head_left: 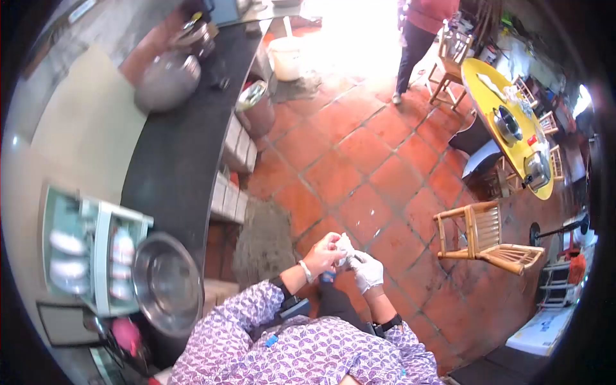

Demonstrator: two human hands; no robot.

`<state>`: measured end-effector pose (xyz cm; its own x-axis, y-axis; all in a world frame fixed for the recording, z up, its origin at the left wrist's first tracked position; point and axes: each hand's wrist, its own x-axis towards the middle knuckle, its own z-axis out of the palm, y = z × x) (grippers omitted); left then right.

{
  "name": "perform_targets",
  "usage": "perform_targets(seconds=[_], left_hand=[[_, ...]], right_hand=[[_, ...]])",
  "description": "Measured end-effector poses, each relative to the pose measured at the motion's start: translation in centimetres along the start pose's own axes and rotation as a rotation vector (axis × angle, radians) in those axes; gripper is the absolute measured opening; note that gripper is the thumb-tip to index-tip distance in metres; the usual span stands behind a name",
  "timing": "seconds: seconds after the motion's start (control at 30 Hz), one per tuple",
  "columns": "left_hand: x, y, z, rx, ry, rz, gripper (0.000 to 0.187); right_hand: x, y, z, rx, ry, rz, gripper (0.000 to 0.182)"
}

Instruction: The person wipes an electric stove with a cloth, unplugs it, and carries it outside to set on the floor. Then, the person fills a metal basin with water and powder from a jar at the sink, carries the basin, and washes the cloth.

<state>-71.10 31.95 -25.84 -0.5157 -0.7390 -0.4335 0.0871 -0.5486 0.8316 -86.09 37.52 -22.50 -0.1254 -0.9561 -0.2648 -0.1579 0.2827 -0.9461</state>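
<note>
Black counter point(179, 160) with steel bowl point(168, 282); pot point(168, 80)

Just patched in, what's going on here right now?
A person in a purple patterned top stands beside a dark counter, both hands together in front of them. The right hand wears a white glove; the bare left hand is pulling at a second white glove held between the two. A big steel bowl sits on the counter by a dish rack. Another person stands farther back, near a yellow table.

Left hand point(324, 255) bare — right hand point(369, 270) gloved, touching.
</note>
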Motion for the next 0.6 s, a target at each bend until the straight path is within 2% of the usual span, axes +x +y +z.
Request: perform_targets(seconds=[0.03, 0.1, 0.17, 0.23, 0.3, 0.37, 0.4, 0.43, 0.47, 0.5, 0.53, 0.6], left_hand=[[2.4, 2.0, 0.0, -0.070, 0.033, 0.000, 0.035], [6.2, 5.3, -0.8, -0.084, 0.008, 0.040, 0.036], [9.5, 8.7, -2.0, -0.078, 0.112, 0.039, 0.032], [13.1, 11.1, -4.2, -0.135, 0.146, 0.048, 0.032], [17.9, 13.1, -6.9, -0.206, 0.172, 0.057, 0.033], [23.4, 14.2, -10.0, -0.306, 0.130, 0.210, 0.031], [25.8, 16.0, -10.6, -0.375, 0.125, 0.274, 0.029], [27.4, 19.3, -11.2, -0.321, 0.145, 0.170, 0.029], [29.9, 20.5, -12.4, -0.203, 0.109, 0.201, 0.030], [31.9, 22.3, -13.0, -0.197, 0.100, 0.128, 0.029], [34.4, 24.0, -13.4, -0.168, 0.090, 0.108, 0.028], [38.7, 27.3, -14.0, -0.155, 0.040, 0.030, 0.026]], right_hand=[[2.5, -1.8, -0.7, 0.140, 0.020, 0.175, 0.019], [8.1, -2.2, -1.8, 0.063, 0.020, 0.118, 0.019], [13.4, -3.0, -2.6, -0.019, -0.040, 0.057, 0.018], [18.7, -6.0, -2.9, 0.161, -0.120, 0.158, 0.018], [24.5, -8.5, -2.6, 0.104, -0.162, 0.088, 0.019], [30.5, -8.3, -2.3, 0.294, -0.110, 0.174, 0.019], [34.4, -4.1, -2.7, -0.103, -0.102, -0.261, 0.022], [36.7, -8.0, -2.7, 0.057, -0.142, 0.064, 0.027], [39.4, -8.8, -2.5, 0.166, -0.168, 0.182, 0.030], [41.9, -9.4, -3.0, 0.267, -0.188, 0.294, 0.034], [44.8, -9.7, -3.2, 0.247, -0.224, 0.314, 0.034], [49.5, -10.6, -3.5, 0.063, -0.219, 0.134, 0.035]])
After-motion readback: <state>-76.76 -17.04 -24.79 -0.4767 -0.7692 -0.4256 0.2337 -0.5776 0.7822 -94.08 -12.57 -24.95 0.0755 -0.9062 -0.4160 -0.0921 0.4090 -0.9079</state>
